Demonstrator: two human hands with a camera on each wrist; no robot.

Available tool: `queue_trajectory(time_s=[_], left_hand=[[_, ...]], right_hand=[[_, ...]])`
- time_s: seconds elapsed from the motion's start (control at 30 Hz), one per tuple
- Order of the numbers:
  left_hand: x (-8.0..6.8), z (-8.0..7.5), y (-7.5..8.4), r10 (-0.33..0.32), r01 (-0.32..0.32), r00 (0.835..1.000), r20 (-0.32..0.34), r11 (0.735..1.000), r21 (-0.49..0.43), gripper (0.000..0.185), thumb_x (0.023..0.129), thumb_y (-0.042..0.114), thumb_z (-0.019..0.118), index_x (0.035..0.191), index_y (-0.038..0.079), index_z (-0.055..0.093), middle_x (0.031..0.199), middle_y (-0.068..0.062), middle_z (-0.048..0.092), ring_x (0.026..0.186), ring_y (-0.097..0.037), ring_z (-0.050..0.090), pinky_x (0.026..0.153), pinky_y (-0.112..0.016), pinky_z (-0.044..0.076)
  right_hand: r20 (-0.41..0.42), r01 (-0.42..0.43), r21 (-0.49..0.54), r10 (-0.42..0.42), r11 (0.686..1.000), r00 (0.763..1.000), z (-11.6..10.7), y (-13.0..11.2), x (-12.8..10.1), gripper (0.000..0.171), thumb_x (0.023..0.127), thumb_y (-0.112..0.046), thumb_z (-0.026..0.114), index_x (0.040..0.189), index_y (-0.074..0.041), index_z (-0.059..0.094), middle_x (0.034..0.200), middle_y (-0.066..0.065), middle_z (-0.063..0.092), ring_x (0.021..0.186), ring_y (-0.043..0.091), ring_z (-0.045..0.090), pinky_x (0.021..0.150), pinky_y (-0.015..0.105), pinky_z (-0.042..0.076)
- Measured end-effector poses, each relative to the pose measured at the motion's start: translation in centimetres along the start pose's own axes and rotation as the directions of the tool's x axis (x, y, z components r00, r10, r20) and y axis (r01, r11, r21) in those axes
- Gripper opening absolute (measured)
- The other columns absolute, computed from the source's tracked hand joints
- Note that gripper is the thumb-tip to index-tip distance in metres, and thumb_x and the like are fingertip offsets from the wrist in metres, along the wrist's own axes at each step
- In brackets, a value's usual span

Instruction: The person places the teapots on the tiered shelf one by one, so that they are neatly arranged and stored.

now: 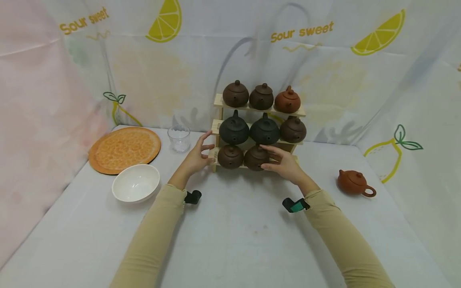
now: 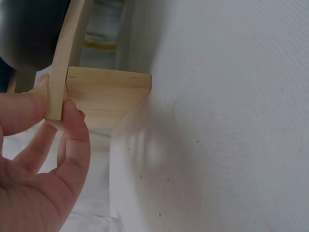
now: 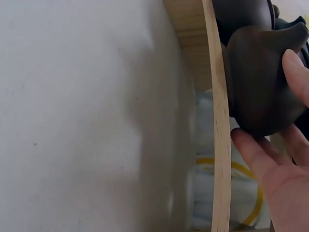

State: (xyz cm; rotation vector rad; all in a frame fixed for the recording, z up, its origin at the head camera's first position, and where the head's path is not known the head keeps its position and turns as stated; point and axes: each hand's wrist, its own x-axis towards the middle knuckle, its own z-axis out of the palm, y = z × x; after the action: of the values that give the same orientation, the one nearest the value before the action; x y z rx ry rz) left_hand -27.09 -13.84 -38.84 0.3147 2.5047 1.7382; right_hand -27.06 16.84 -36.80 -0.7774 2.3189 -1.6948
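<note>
A three-tier wooden rack point(image 1: 218, 101) holds several teapots. My left hand point(image 1: 195, 159) pinches the left end of its bottom board point(image 2: 59, 82) between thumb and fingers. On that board my right hand point(image 1: 286, 165) grips a dark brown teapot point(image 1: 254, 159); the thumb lies by its spout and the other fingers reach round its side, in the right wrist view. Just left of it sits another brown teapot point(image 1: 230, 157). The middle tier bears two black teapots point(image 1: 234, 130) and a brown one point(image 1: 293, 130). Up top stand two brown teapots point(image 1: 235, 96) and a reddish one point(image 1: 287, 102).
A reddish-brown teapot point(image 1: 354, 183) sits apart on the white table point(image 1: 237, 248), at the right. To the left are a white bowl point(image 1: 136, 184), a round orange patterned mat point(image 1: 124, 149) and a clear glass point(image 1: 179, 139). Printed cloth point(image 1: 201, 68) hangs behind the rack.
</note>
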Motion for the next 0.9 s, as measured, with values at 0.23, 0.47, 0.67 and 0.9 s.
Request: queue_trajectory(time_s=[0.23,0.47,0.67,0.9], left_hand=[[-0.5,-0.1,1.1,-0.018,0.018,1.000,0.020,1.000,-0.012,0.089,0.084,-0.011,0.060,0.149,0.025,0.011,0.138,-0.025,0.039,0.100,-0.044,0.053,0.075,-0.036,0.047],[0.1,0.1,0.2,0.010,-0.010,1.000,-0.005,1.000,0.004,0.091,0.083,-0.011,0.061,0.149,0.028,0.012,0.138,-0.022,0.042,0.104,-0.042,0.053,0.076,-0.037,0.047],[0.0,0.1,0.2,0.015,-0.015,1.000,-0.005,1.000,0.000,0.091,0.083,-0.012,0.061,0.149,0.027,0.012,0.138,-0.022,0.041,0.107,-0.042,0.052,0.079,-0.040,0.047],[0.0,0.1,0.2,0.019,-0.019,1.000,-0.011,1.000,0.001,0.091,0.082,-0.012,0.062,0.149,0.026,0.013,0.137,-0.022,0.043,0.103,-0.041,0.054,0.077,-0.038,0.047]], right_hand=[[-0.057,0.020,0.025,-0.019,0.999,0.998,-0.1,0.1,-0.8,0.059,0.079,0.006,0.069,0.134,0.002,0.047,0.138,0.017,0.043,0.120,0.035,0.047,0.085,0.032,0.047],[-0.077,0.094,0.078,-0.088,0.993,0.993,-0.7,-0.2,-2.0,0.056,0.076,0.014,0.068,0.128,0.010,0.048,0.133,0.024,0.045,0.118,0.037,0.046,0.087,0.035,0.046],[-0.100,0.059,0.046,-0.054,0.997,0.994,-1.3,0.0,-3.2,0.053,0.078,0.010,0.068,0.127,0.012,0.046,0.133,0.026,0.043,0.120,0.038,0.044,0.087,0.031,0.046],[-0.122,0.013,0.034,-0.008,0.999,0.992,-2.4,0.1,-5.1,0.055,0.080,0.003,0.069,0.129,0.012,0.044,0.134,0.030,0.041,0.120,0.041,0.043,0.083,0.028,0.048]])
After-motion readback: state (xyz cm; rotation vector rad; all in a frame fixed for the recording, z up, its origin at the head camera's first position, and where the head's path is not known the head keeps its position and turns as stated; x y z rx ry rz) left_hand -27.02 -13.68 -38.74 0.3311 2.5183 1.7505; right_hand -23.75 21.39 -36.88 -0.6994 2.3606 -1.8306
